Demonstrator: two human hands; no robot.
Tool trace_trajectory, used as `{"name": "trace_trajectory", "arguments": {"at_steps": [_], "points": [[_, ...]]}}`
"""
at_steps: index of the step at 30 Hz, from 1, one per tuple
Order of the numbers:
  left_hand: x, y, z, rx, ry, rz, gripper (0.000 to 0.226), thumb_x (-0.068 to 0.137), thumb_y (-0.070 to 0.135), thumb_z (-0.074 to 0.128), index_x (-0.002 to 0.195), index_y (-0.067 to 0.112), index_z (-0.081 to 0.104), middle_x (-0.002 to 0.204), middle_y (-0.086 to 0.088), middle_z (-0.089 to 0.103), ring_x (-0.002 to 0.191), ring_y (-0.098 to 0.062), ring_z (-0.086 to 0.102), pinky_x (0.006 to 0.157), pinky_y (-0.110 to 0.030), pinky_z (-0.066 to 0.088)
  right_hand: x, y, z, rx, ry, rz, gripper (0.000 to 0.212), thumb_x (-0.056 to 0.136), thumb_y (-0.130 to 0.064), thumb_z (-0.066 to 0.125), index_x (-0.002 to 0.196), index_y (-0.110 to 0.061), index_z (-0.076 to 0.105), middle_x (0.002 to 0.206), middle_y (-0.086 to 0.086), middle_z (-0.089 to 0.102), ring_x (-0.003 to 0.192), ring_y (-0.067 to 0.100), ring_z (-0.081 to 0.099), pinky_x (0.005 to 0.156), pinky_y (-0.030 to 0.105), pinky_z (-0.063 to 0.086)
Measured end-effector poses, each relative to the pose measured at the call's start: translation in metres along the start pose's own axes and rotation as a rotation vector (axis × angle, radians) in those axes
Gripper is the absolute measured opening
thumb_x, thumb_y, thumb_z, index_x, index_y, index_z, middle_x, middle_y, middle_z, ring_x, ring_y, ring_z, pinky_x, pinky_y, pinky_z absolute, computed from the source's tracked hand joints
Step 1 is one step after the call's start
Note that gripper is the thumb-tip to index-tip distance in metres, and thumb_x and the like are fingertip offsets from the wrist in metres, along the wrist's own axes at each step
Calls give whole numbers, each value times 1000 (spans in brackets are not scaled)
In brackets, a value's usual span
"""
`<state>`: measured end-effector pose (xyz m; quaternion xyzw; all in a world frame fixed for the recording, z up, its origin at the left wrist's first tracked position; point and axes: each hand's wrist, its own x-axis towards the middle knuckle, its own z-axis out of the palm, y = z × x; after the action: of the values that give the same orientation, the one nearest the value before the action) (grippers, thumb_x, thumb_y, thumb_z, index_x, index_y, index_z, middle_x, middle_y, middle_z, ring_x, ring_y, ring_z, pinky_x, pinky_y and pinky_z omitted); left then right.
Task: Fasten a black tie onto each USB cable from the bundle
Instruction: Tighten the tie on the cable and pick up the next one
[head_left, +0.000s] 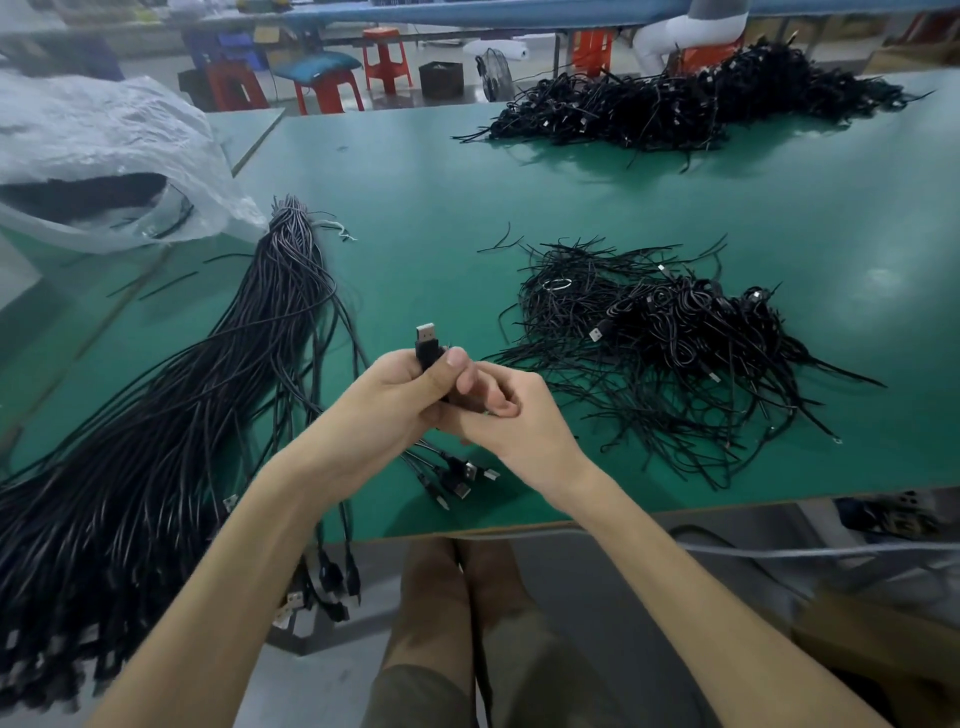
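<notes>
The left hand is gripping the cable upright, plug pointing away — the right hand is curling against it, its hold hidden. Ties are lying rightward, nearer the right hand.

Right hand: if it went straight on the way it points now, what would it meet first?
The left hand, which grips the USB cable below its plug. The right hand points toward it from the right, curled fingers apparently touching it, though depth is unclear.
</notes>
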<state>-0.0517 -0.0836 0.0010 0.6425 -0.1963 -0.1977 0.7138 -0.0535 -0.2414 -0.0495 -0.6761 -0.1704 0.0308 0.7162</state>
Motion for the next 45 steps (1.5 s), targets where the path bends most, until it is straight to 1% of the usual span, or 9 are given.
{"name": "trace_trajectory", "arguments": {"at_steps": [4,9,17,22,28,31,35,40,45], "points": [[-8,15,-14,43,-211,-22,24,109,12,39,95,0,56,123,-33,63,128,-47,56,108,-45,48,-4,-2,-3,-40,2,-38,23,85,-1,79,99,-17,74,79,-13,70,77,1,65,76,17,52],[-9,19,-14,116,-152,-5,22,105,11,48,103,-1,66,121,-29,68,122,-41,63,103,-37,51,-4,-8,4,-90,93,-52,32,85,-6,79,115,-15,74,98,5,78,93,19,74,88,34,60],[-9,17,-7,266,-84,173,22,103,12,51,101,1,70,109,-18,75,111,-36,70,98,-34,53,-10,-15,7,-121,182,-116,31,85,-5,79,115,-12,74,92,-2,76,85,7,68,79,25,54],[-7,21,-11,216,-185,113,26,102,14,53,111,-3,71,113,-19,74,112,-35,69,98,-34,52,-15,-17,8,-134,206,-151,28,86,-5,78,113,-11,72,95,1,75,90,22,71,83,41,58],[-7,11,-10,133,-229,112,28,103,16,51,114,3,73,112,-25,72,110,-34,68,98,-34,52,-23,-12,13,-94,254,-164,30,85,-7,77,113,-12,70,95,-3,73,90,14,68,82,28,55],[-5,4,-6,45,-198,121,29,105,15,46,113,7,73,112,-26,69,107,-29,68,97,-33,52,-22,-11,16,-41,290,-150,27,86,-7,76,112,-13,71,93,7,73,91,26,68,82,37,58],[-4,-3,-1,-39,-148,121,28,105,18,46,112,9,72,105,-18,71,104,-27,68,96,-32,52,-21,-9,17,-27,311,-140,27,88,-8,77,114,-15,72,100,1,75,98,21,70,88,42,58],[-1,-16,8,-100,-8,159,29,104,15,50,121,-1,68,105,-20,71,104,-28,68,97,-32,52,-24,-6,20,-69,413,-177,28,88,-14,76,111,-29,71,107,-11,74,106,10,69,92,27,55],[2,-18,13,207,227,209,25,103,16,55,107,-2,71,103,-17,75,104,-33,70,103,-51,51,-15,-4,13,-277,430,-165,22,93,-19,75,113,-15,69,100,-8,70,93,7,65,81,17,50]]}}
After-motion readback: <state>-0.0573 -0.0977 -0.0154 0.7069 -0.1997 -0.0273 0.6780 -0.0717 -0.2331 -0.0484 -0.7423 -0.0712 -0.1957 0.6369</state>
